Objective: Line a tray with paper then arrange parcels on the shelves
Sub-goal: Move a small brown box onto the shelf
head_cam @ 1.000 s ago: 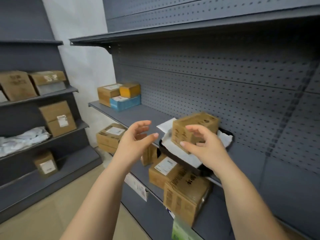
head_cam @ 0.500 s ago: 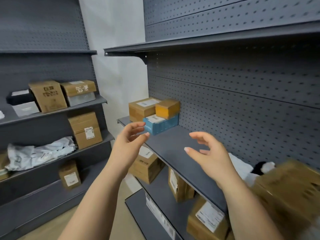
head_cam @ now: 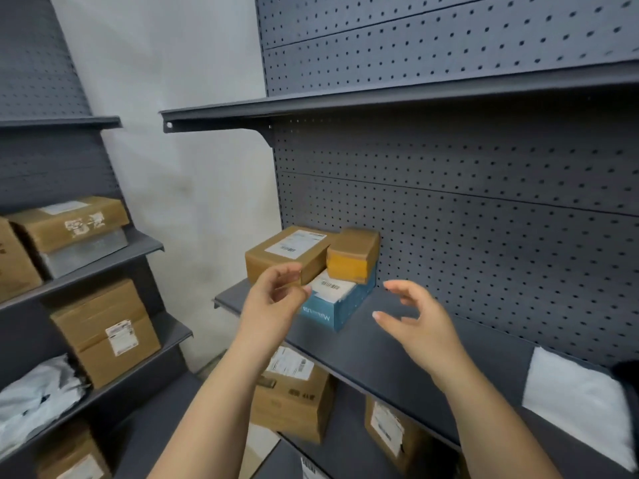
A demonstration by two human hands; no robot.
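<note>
Three parcels sit at the left end of the grey shelf [head_cam: 380,344]: a brown box with a white label [head_cam: 287,252], a small orange-brown box [head_cam: 352,259] and, under it, a blue box with a label [head_cam: 337,304]. My left hand [head_cam: 273,305] hovers in front of the brown and blue boxes, fingers loosely curled, holding nothing. To the right of the blue box my right hand [head_cam: 420,326] is raised over the shelf, empty, with fingers spread and bent. White paper [head_cam: 574,395] lines the dark tray [head_cam: 627,375] at the right edge.
Below the shelf stand more brown boxes [head_cam: 294,395] [head_cam: 387,430]. The left rack holds labelled cartons [head_cam: 107,333] [head_cam: 69,226] and white plastic mailers [head_cam: 38,399]. An upper shelf [head_cam: 380,105] overhangs, and perforated grey panels back the shelves.
The view has swung left, away from the tray and its brown box. Both hands, empty, have moved toward the three stacked parcels at the shelf's left end.
</note>
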